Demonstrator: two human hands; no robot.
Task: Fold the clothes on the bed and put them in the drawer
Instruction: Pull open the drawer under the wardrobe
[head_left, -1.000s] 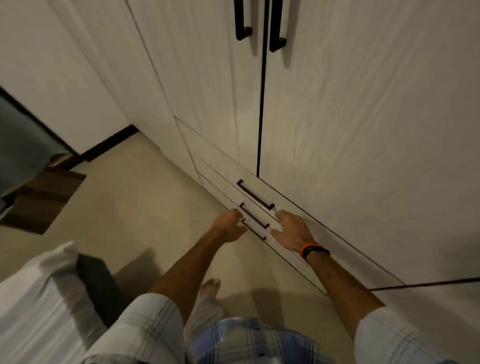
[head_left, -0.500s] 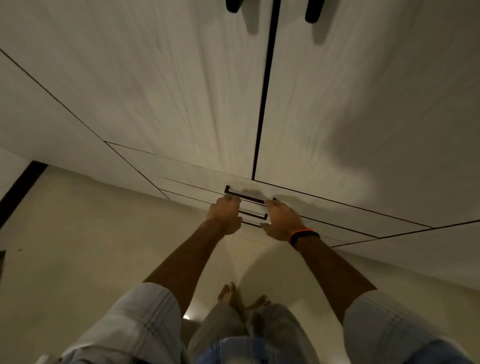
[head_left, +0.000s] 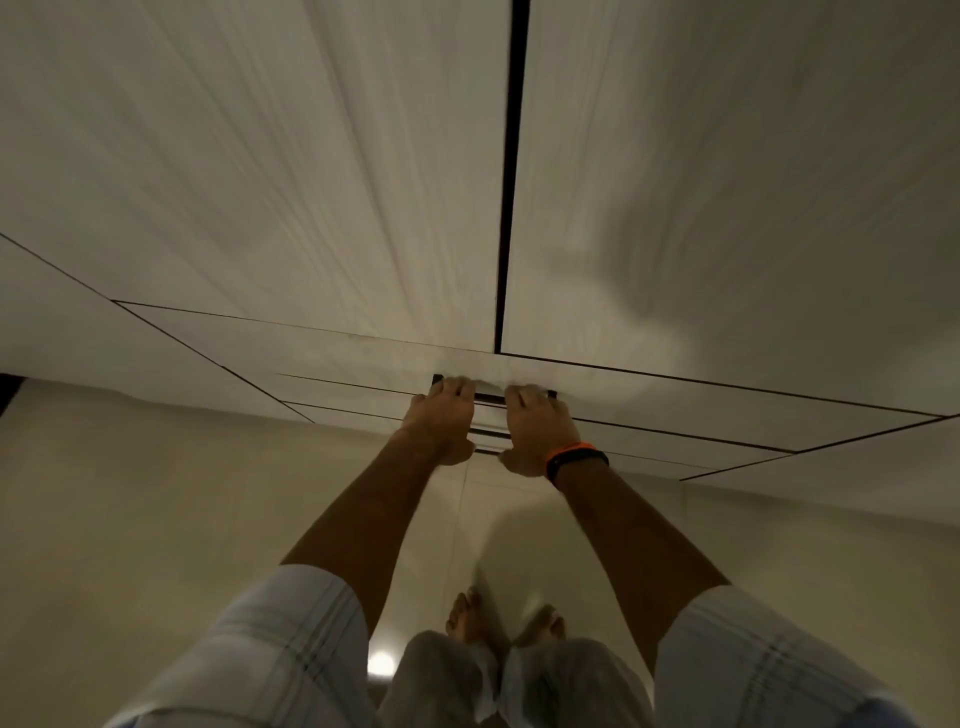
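The top drawer (head_left: 649, 397) of the far wardrobe, apparently closed, is being gripped by its dark handle (head_left: 489, 399): left hand (head_left: 441, 422) and right hand (head_left: 537, 431) side by side, fingers curled over it. An even outward pull is being called for. No clothes are being shown.

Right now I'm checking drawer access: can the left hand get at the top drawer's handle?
Likely yes: the left hand already has fingers curled over the top drawer handle, beside the right hand; nothing blocks it.
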